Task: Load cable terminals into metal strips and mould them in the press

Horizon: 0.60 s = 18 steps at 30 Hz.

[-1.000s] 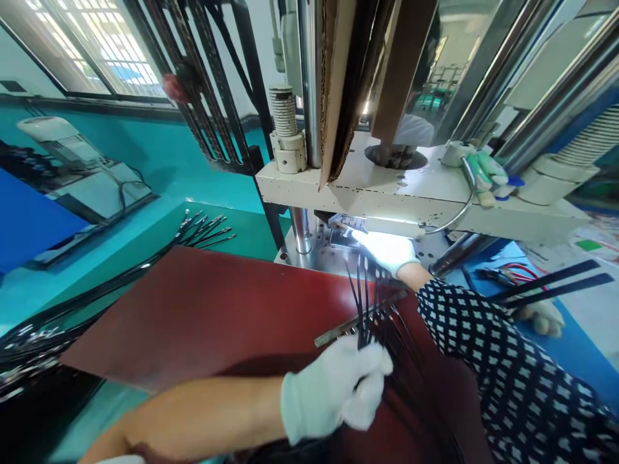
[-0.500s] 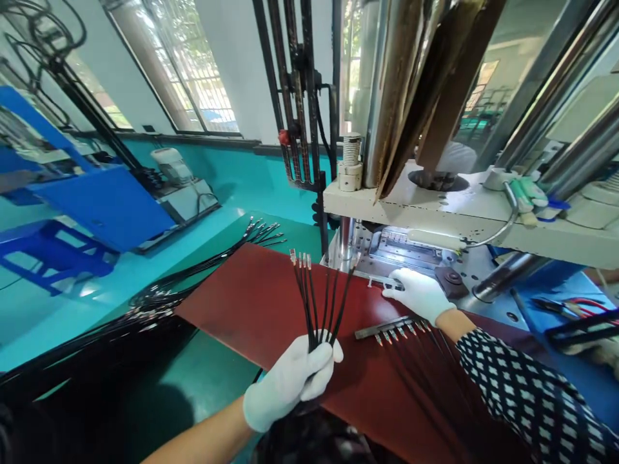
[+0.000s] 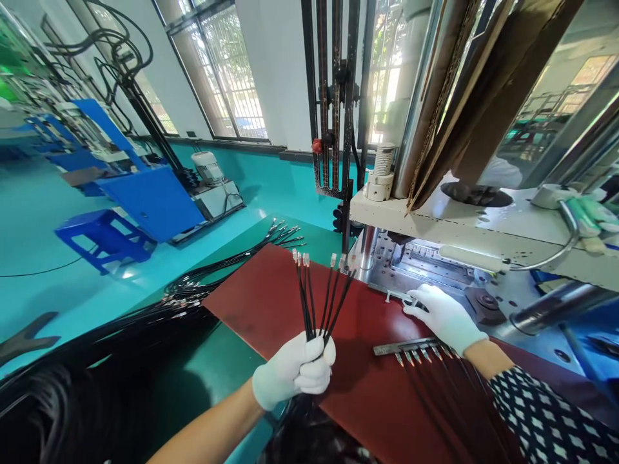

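My left hand point(image 3: 302, 366), in a white glove, is closed around several black cables point(image 3: 309, 303) whose clear-tipped ends fan upward. On the right, my gloved right hand point(image 3: 442, 316) has its thumb and fingers bent at a small metal piece point(image 3: 400, 297) by the press's front edge; the fingertips partly cover that piece. Just below it, a metal bar point(image 3: 401, 347) lies on the red board point(image 3: 261, 290), with a row of cable ends point(image 3: 416, 356) along it. Their black cables run toward the lower right.
The press point(image 3: 430, 222) stands at the right, its metal bed point(image 3: 428, 264) behind my right hand. More black cables point(image 3: 236, 258) lie on the green surface at left. A blue stool point(image 3: 104, 235) stands on the floor beyond.
The view has swung left, so the scene appears shifted right. The cables in my left hand are now split into two clusters. My right hand is still at the small metal piece.
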### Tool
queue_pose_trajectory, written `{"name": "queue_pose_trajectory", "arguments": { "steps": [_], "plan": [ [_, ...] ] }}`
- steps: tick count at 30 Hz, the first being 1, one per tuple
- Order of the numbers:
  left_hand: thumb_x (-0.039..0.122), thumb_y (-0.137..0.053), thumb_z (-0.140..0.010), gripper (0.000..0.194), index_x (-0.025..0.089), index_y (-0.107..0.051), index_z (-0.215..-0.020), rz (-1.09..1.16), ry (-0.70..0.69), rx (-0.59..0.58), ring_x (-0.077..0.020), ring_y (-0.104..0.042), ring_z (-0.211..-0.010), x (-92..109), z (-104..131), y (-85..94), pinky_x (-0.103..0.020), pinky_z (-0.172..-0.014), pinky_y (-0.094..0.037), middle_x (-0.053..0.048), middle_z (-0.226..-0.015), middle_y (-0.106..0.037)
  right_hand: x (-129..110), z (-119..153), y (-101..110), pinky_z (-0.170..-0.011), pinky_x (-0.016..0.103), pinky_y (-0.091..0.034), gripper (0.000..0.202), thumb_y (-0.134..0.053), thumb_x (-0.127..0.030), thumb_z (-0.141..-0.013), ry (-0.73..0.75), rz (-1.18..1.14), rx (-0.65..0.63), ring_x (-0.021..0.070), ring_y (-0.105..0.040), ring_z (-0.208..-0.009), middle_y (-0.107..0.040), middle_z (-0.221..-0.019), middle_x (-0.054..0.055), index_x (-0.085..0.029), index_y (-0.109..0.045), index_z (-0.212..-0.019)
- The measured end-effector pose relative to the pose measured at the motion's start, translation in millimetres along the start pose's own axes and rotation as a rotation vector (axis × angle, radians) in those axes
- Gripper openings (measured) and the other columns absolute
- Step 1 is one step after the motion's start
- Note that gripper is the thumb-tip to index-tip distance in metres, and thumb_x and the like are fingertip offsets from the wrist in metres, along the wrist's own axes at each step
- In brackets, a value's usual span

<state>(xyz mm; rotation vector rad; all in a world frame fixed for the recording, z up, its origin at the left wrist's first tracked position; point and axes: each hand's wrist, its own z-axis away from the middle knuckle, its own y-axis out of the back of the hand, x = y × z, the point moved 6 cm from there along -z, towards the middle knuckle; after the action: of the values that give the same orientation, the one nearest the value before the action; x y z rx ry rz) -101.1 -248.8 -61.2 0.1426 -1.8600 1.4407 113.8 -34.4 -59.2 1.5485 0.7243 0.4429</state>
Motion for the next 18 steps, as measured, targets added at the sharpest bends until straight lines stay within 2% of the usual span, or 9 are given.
{"name": "queue_pose_trajectory", "arguments": {
  "steps": [3,5,7,9,11,13,15,16,18],
  "plan": [
    [0.046,-0.065,-0.091,0.029,0.018,-0.063,-0.082,-0.006,-0.055,0.092,-0.0034,-0.009,-0.029,20,0,5.5,-0.015,-0.031,-0.018,0.013,-0.041,-0.016,-4,1,3,-0.088,0.041,-0.051,0.034,-0.056,-0.043,-0.095,0.025,0.022,-0.002,0.0288,-0.062,-0.101,-0.066,-0.105,0.011,-0.019,-0.072,-0.113],
    [0.048,-0.062,-0.092,0.031,0.019,-0.06,-0.083,-0.113,-0.162,0.297,-0.0044,-0.013,-0.031,56,-1,17.6,-0.016,-0.033,-0.021,0.012,-0.045,-0.018,-9,2,8,-0.087,0.041,-0.051,0.034,-0.056,-0.042,-0.095,0.026,0.033,-0.006,0.0294,-0.061,-0.101,-0.067,-0.105,0.012,-0.019,-0.072,-0.116],
    [0.048,-0.055,-0.095,0.03,0.019,-0.058,-0.087,-0.407,-0.265,0.607,-0.0061,-0.023,-0.036,106,-3,35.2,-0.018,-0.037,-0.029,0.01,-0.051,-0.026,-12,2,12,-0.088,0.042,-0.05,0.037,-0.056,-0.042,-0.095,0.012,0.028,-0.021,0.0304,-0.06,-0.103,-0.067,-0.107,0.013,-0.019,-0.071,-0.12],
    [0.042,-0.043,-0.1,0.033,0.015,-0.058,-0.088,-0.959,-0.261,0.913,-0.0104,-0.045,-0.047,156,-9,47.5,-0.024,-0.049,-0.045,0.003,-0.06,-0.045,-13,2,14,-0.091,0.043,-0.049,0.04,-0.058,-0.043,-0.094,-0.01,0.009,-0.045,0.0308,-0.06,-0.104,-0.066,-0.11,0.013,-0.018,-0.07,-0.123],
    [0.034,-0.046,-0.098,0.027,0.011,-0.059,-0.098,-1.183,-0.264,1.029,-0.0196,-0.062,-0.073,183,-25,54.3,-0.033,-0.068,-0.052,-0.007,-0.078,-0.059,-14,2,13,-0.093,0.044,-0.048,0.045,-0.061,-0.043,-0.092,-0.03,-0.022,-0.062,0.0313,-0.059,-0.107,-0.066,-0.113,0.013,-0.018,-0.068,-0.128],
    [0.029,-0.052,-0.095,0.029,0.009,-0.056,-0.115,-1.326,-0.294,1.076,-0.029,-0.062,-0.101,184,-45,55.3,-0.04,-0.084,-0.051,-0.014,-0.099,-0.063,-14,3,12,-0.095,0.045,-0.048,0.05,-0.064,-0.044,-0.09,-0.049,-0.065,-0.063,0.0323,-0.058,-0.109,-0.065,-0.116,0.014,-0.018,-0.066,-0.132],
    [0.024,-0.056,-0.091,0.036,0.011,-0.055,-0.124,-1.537,-0.284,0.99,-0.0336,-0.056,-0.115,159,-74,49.5,-0.044,-0.096,-0.045,-0.015,-0.113,-0.061,-13,6,12,-0.097,0.045,-0.047,0.049,-0.062,-0.045,-0.091,-0.067,-0.119,-0.046,0.0326,-0.056,-0.111,-0.064,-0.116,0.014,-0.017,-0.066,-0.132],
    [0.023,-0.059,-0.088,0.036,0.014,-0.058,-0.123,-1.653,-0.252,0.881,-0.0339,-0.054,-0.118,139,-93,46.0,-0.046,-0.1,-0.043,-0.015,-0.116,-0.06,-13,7,12,-0.098,0.046,-0.046,0.047,-0.059,-0.044,-0.093,-0.074,-0.15,-0.033,0.0323,-0.056,-0.111,-0.064,-0.115,0.014,-0.017,-0.067,-0.131],
    [0.02,-0.065,-0.083,0.034,0.019,-0.066,-0.117,-1.83,-0.164,0.576,-0.0304,-0.056,-0.114,93,-130,41.2,-0.044,-0.104,-0.042,-0.011,-0.116,-0.062,-11,8,14,-0.099,0.046,-0.045,0.043,-0.05,-0.04,-0.097,-0.085,-0.222,-0.009,0.0309,-0.056,-0.11,-0.065,-0.11,0.014,-0.017,-0.069,-0.126]
  ]
}}
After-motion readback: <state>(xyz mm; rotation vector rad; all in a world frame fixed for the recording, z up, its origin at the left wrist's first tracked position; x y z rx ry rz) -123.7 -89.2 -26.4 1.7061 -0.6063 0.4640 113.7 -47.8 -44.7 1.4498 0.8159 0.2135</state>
